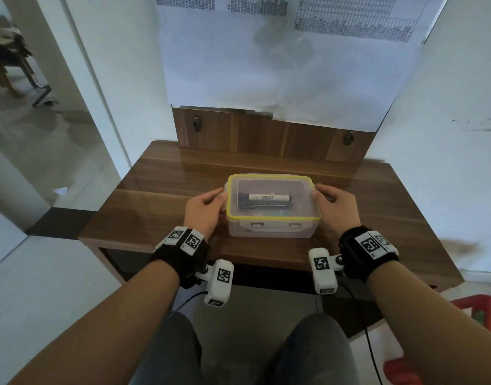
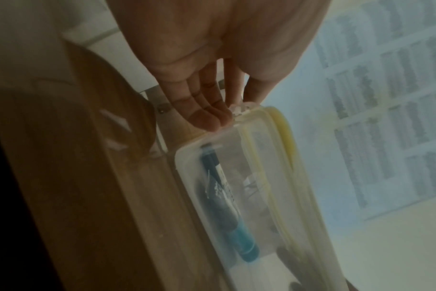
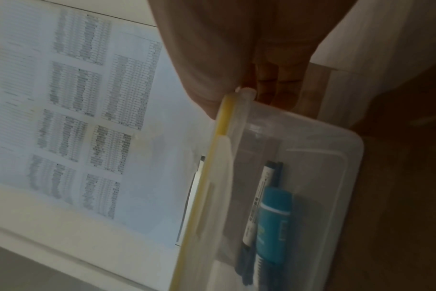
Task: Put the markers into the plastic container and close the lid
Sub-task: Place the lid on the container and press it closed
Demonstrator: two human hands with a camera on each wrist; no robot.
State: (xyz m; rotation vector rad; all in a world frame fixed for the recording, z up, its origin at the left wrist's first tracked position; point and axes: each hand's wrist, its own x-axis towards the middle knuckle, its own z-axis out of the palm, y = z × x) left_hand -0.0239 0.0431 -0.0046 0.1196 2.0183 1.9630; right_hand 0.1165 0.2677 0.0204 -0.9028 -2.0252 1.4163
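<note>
The plastic container [image 1: 272, 218] sits on the wooden counter [image 1: 155, 195], between the two hands. The left hand [image 1: 204, 208] is at its left end: in the left wrist view the fingers [image 2: 207, 110] lie nearly straight along the end wall with the thumb above, and the tips meet the clear side latch at the rim. The right hand [image 1: 337, 208] mirrors this at the right end; its fingers [image 3: 274, 86] reach down behind the end wall while the thumb lies over the rim edge by the latch. Whether either hand truly pinches its latch or only presses on it cannot be told from these views.

The container is a rounded-corner rectangular box of cloudy translucent plastic. The lid [image 1: 272, 187] lies on top, clear, with a yellow seal running round its border and a shallow raised panel in the middle. The front latch, with its two small slots, is folded down against the front wall.

Through the lid and walls the markers [image 1: 266, 200] lie lengthwise on the container's floor: one white-barrelled with printed text and dark ends, and one with a teal-blue cap. The counter is glossy dark wood grain. Printed paper sheets [image 1: 266, 51] hang on the wall behind.
</note>
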